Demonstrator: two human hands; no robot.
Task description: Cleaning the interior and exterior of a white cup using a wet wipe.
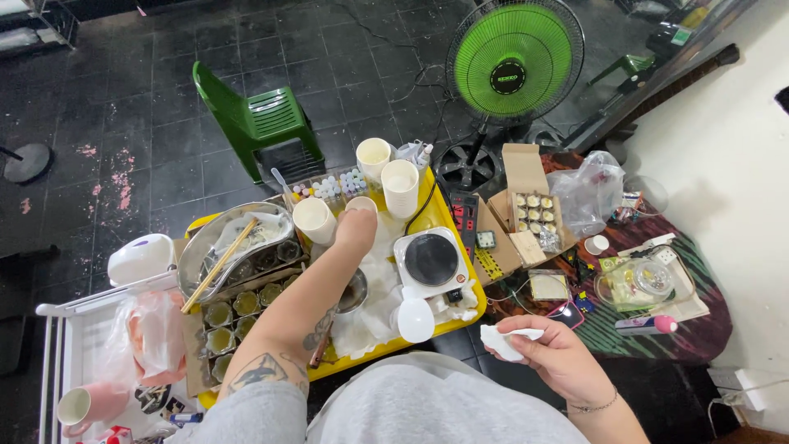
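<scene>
Our right hand (552,352) has its grip closed around a crumpled white tissue (503,341), held low beside our body and well apart from the work surface. Our left hand (356,228) reaches forward over the yellow tray (450,215), its grip folded down onto a small white cup (362,204) (the fingers are hidden behind the knuckles, so we cannot tell how firmly they close on it).

Around that cup stand a single paper cup (314,219) to the left, a tall stack of cups (400,188) to the right and another cup (373,155) behind. Just beside the forearm sits a small dark pot (354,293) on white cloth, with a white hot plate (431,261) further right. At left, a metal bowl with chopsticks (234,238) rests above rows of small filled moulds (234,316).

We judge this to be a step of taking up or setting down the small cup. A next move would call for a level lift, clear of the neighbouring cups, while the tissue stays out of the way.
</scene>
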